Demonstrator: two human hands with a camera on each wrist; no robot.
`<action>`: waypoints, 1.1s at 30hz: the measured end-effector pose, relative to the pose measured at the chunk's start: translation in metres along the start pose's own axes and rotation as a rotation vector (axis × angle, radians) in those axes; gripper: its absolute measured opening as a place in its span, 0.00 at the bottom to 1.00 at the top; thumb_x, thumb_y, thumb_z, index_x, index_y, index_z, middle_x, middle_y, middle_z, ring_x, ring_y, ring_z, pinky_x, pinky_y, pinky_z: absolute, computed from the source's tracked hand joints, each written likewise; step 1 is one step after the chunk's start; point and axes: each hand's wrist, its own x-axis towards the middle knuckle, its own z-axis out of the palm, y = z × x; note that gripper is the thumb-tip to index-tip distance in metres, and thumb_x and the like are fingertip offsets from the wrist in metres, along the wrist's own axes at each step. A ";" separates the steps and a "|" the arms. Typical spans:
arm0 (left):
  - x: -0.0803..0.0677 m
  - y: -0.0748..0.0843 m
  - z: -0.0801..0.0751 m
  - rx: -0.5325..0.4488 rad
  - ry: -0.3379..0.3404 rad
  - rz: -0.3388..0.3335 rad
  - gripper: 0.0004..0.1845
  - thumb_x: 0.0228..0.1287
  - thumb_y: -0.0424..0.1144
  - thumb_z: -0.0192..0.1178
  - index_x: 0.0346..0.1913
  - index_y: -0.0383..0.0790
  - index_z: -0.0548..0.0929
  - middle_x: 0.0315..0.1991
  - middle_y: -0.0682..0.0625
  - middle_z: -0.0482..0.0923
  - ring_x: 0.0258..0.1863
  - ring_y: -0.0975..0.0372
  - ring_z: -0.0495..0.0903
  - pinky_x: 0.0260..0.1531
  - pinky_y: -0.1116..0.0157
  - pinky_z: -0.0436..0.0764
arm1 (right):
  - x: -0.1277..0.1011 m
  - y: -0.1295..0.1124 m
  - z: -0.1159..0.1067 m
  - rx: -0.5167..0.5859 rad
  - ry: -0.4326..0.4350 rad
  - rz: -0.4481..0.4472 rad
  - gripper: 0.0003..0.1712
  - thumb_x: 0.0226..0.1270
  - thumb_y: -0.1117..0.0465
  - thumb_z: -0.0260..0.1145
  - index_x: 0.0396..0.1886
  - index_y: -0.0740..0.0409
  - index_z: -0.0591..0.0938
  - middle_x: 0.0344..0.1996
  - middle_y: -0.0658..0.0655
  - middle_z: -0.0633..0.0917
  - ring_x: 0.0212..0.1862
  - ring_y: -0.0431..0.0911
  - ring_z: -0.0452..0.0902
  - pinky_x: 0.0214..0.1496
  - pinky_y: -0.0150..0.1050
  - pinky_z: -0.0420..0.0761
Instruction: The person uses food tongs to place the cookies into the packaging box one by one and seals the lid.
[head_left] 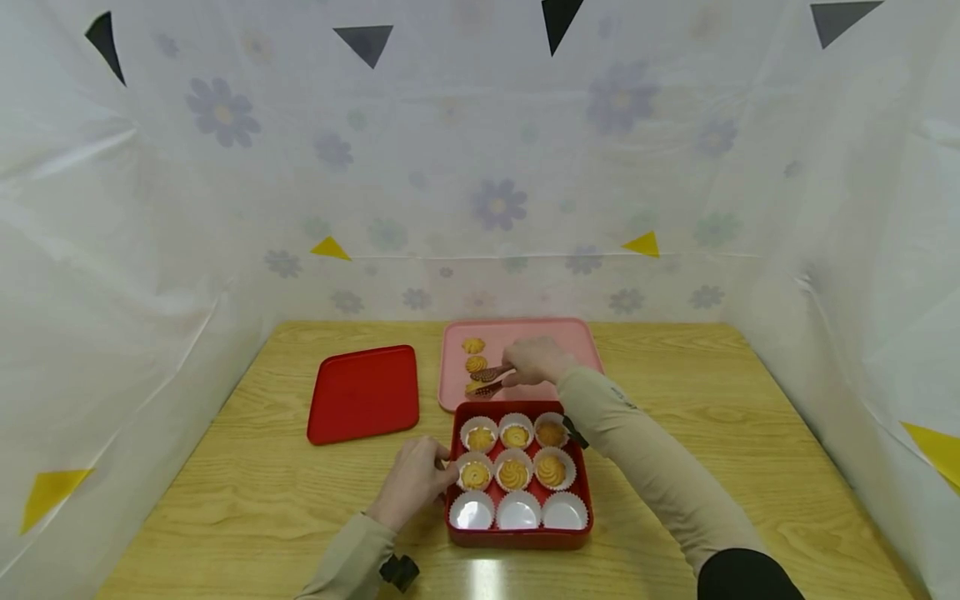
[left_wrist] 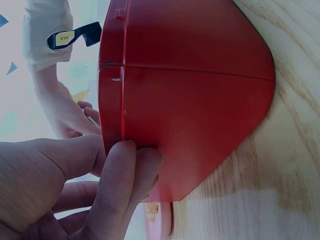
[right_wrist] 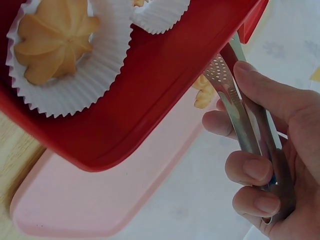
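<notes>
My right hand grips metal tongs with perforated tips, over the pink tray. The tong tips straddle the nearest of three cookies lined up on that tray; whether they touch it I cannot tell. My left hand pinches the left wall of a red box, thumb at the rim and fingers on the outside. Inside the box, white paper cups stand in three rows. Piped cookies sit in the back and middle rows, while the front row's cups show bare bottoms.
A flat red lid or tray lies on the wooden table left of the pink tray. Pale flowered sheeting encloses the table's back and sides. The right forearm crosses the box's back right corner.
</notes>
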 end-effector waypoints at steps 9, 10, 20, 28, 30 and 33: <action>0.000 0.000 0.000 -0.013 0.003 0.003 0.06 0.58 0.28 0.63 0.25 0.33 0.86 0.17 0.48 0.82 0.11 0.66 0.77 0.12 0.71 0.75 | -0.002 0.006 0.002 0.051 0.011 0.003 0.13 0.67 0.46 0.69 0.43 0.49 0.86 0.38 0.49 0.86 0.34 0.41 0.76 0.42 0.40 0.80; 0.000 0.000 0.000 -0.015 0.003 0.004 0.06 0.58 0.28 0.63 0.25 0.33 0.86 0.17 0.48 0.82 0.11 0.66 0.77 0.12 0.71 0.75 | -0.003 0.006 0.002 0.062 0.014 0.002 0.13 0.67 0.47 0.69 0.43 0.49 0.87 0.38 0.49 0.86 0.34 0.41 0.76 0.42 0.40 0.79; -0.001 -0.001 -0.001 -0.015 0.000 0.003 0.06 0.58 0.28 0.64 0.25 0.33 0.86 0.17 0.47 0.83 0.11 0.66 0.78 0.12 0.71 0.75 | -0.008 0.015 0.005 0.118 0.048 -0.029 0.12 0.68 0.48 0.68 0.40 0.49 0.87 0.34 0.48 0.86 0.31 0.40 0.75 0.38 0.38 0.77; 0.000 0.000 0.000 -0.013 -0.012 -0.017 0.07 0.59 0.28 0.64 0.24 0.33 0.86 0.17 0.48 0.82 0.12 0.66 0.77 0.13 0.71 0.75 | -0.022 0.023 0.005 0.183 0.107 -0.082 0.12 0.69 0.50 0.67 0.44 0.51 0.88 0.34 0.49 0.87 0.33 0.41 0.77 0.39 0.40 0.78; 0.000 -0.001 0.000 -0.017 -0.012 -0.019 0.07 0.58 0.28 0.64 0.24 0.33 0.86 0.17 0.48 0.82 0.12 0.66 0.77 0.13 0.71 0.75 | -0.025 0.024 0.007 0.191 0.119 -0.094 0.15 0.70 0.49 0.66 0.47 0.52 0.88 0.37 0.51 0.88 0.36 0.42 0.80 0.42 0.41 0.81; 0.000 -0.001 0.000 -0.013 -0.008 -0.015 0.07 0.58 0.28 0.64 0.24 0.33 0.86 0.17 0.48 0.82 0.12 0.66 0.77 0.13 0.71 0.75 | -0.031 0.027 0.009 0.199 0.140 -0.104 0.19 0.71 0.48 0.65 0.52 0.54 0.86 0.41 0.53 0.89 0.41 0.46 0.84 0.46 0.45 0.83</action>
